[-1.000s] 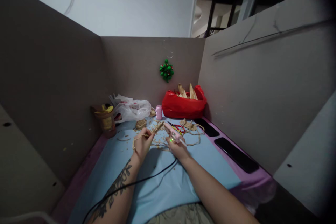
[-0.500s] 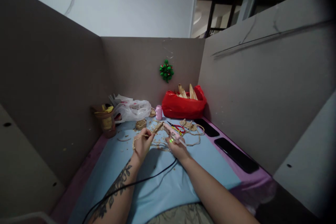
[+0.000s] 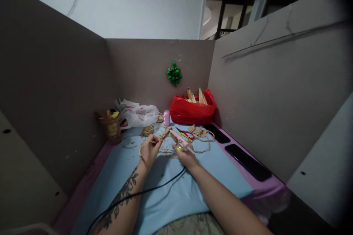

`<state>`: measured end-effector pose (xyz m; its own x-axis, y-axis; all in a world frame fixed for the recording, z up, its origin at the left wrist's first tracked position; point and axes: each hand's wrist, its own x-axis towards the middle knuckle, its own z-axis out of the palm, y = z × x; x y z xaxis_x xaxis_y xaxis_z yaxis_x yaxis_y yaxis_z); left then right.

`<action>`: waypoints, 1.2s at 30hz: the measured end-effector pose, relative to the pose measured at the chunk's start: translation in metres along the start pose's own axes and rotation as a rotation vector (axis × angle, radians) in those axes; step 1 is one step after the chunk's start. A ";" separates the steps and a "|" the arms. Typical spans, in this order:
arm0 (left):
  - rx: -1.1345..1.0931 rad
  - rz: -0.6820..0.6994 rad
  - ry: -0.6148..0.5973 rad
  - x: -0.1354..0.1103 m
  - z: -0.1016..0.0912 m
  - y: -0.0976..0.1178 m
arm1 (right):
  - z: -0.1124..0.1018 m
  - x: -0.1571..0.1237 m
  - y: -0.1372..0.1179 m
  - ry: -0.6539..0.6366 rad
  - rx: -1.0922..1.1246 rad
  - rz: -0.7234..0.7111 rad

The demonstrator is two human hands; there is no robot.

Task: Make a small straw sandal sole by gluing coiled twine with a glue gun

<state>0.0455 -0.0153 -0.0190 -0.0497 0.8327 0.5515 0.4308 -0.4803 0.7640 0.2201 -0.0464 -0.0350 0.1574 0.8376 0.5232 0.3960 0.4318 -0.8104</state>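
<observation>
My left hand (image 3: 150, 149) is closed on a tan braided cord piece (image 3: 165, 134), pinched between thumb and fingers. A loose end of the cord hangs over the back of that hand. Wrapped round the handle of a pink glue gun (image 3: 180, 140) is my right hand (image 3: 187, 157); a green light glows near its thumb. The gun's nozzle is at the far end of the braided piece; whether they touch I cannot tell. A black cable (image 3: 149, 189) runs from the gun across my left forearm.
Beyond my hands lie tan scraps, a coiled cord disc (image 3: 148, 130), red-handled pliers (image 3: 189, 134) and a pink thread spool (image 3: 166, 118). A red bag (image 3: 193, 112) holds dried husks. A clear plastic bag (image 3: 143, 115) and a brown pot (image 3: 112, 128) stand left; two black phones (image 3: 248, 162) lie right.
The glue gun has shifted very slightly left along the braided piece with my right hand. My left hand keeps its hold, nearly still.
</observation>
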 end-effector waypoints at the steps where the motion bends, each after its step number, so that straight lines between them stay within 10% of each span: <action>1: -0.005 0.002 -0.002 0.000 0.000 -0.001 | 0.000 0.000 -0.001 -0.005 0.009 -0.002; 36: -0.025 -0.060 0.010 0.001 -0.002 0.008 | 0.002 -0.004 0.002 -0.134 -0.024 0.009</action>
<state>0.0470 -0.0194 -0.0118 -0.0835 0.8577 0.5073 0.4044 -0.4361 0.8039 0.2183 -0.0484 -0.0397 0.0399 0.8794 0.4744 0.4166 0.4169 -0.8079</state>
